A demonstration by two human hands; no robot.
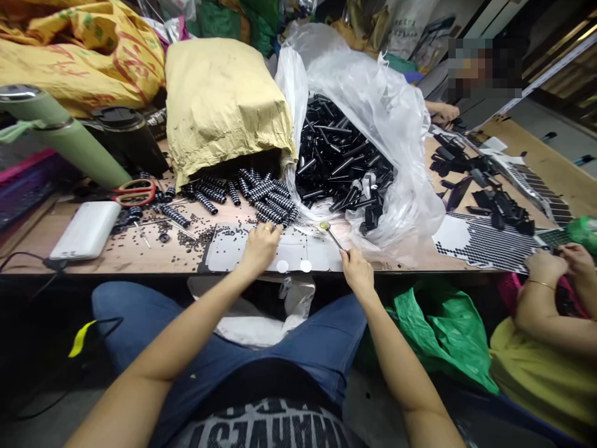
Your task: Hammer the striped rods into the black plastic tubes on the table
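My left hand [259, 247] rests on a pale sheet [298, 252] at the table's near edge, its fingertips closed around one of the black studded cylinders [261, 193] that spill from a tan paper bag [219, 99]. My right hand [357, 270] grips a thin metal tool with a yellowish round tip [330, 231], pointing up and left over the sheet. Just beyond it, a clear plastic bag [396, 124] holds a heap of black plastic rods [338, 162].
Scissors with red handles [135, 193], a white box [86, 229], a green flask [60, 134] and small black beads [196, 236] lie at left. Black parts [494, 199] and dotted sheets [485, 242] lie at right, where another person's hands [559, 264] work. A green bag [438, 330] hangs below.
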